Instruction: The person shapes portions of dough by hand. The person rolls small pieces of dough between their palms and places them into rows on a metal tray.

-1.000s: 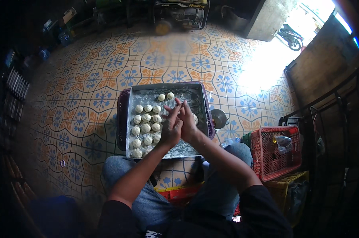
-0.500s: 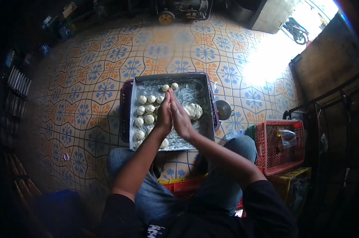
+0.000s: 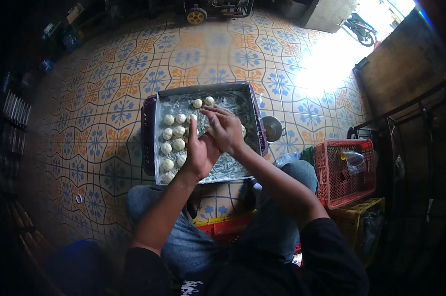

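Over the metal tray (image 3: 233, 170), my two floury hands meet palm to palm. My left hand (image 3: 203, 152) is turned partly upward, its thumb standing out and its fingers passing beneath the other hand. Across it lies my right hand (image 3: 225, 129), fingers stretched out and slightly bent. Whatever may be between the palms is hidden. Rows of small round dough balls (image 3: 167, 133) sit on the tray's left side, and two more dough balls (image 3: 203, 102) rest beyond my fingertips. A larger dough lump (image 3: 243, 130) shows only its edge behind my right hand.
The floury tray rests on a purple crate (image 3: 148, 138). Right of it stands a metal pot (image 3: 273, 129). Farther right, a red plastic crate (image 3: 321, 172) sits above a yellow one (image 3: 353, 227). A wheeled machine (image 3: 197, 16) stands at the back on the patterned tile floor (image 3: 129, 64).
My hands have turned from upright, pressed-together palms to the right hand lying across the left. The left thumb has swung away. The whole view has shifted slightly.
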Tool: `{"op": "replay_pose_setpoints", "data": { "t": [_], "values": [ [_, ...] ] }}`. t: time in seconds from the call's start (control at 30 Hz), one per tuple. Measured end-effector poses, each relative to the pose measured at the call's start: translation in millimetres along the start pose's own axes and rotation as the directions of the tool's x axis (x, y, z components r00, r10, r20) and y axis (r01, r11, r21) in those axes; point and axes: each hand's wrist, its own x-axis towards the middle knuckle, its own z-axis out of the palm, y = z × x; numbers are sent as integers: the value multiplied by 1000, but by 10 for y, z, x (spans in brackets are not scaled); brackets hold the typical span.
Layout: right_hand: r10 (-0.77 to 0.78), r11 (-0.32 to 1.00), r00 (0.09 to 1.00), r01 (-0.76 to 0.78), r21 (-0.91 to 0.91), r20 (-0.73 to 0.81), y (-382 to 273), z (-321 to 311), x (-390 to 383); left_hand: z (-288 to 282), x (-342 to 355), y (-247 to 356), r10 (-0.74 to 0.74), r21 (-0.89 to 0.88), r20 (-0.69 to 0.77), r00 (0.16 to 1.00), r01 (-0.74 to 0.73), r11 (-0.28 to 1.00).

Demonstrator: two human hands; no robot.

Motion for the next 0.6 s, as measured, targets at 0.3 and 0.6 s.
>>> {"op": "replay_pose_setpoints", "data": {
  "t": [0.3,0.6],
  "values": [
    [369,913,926,-346,217,-75,239,-3,55,-119,96,-66,-76,258,20,997,68,964],
    [-497,857,864,504,-106,82,-18,-26,33,-287,81,227,58,-164,-71,996,-69,984]
  ]
}}
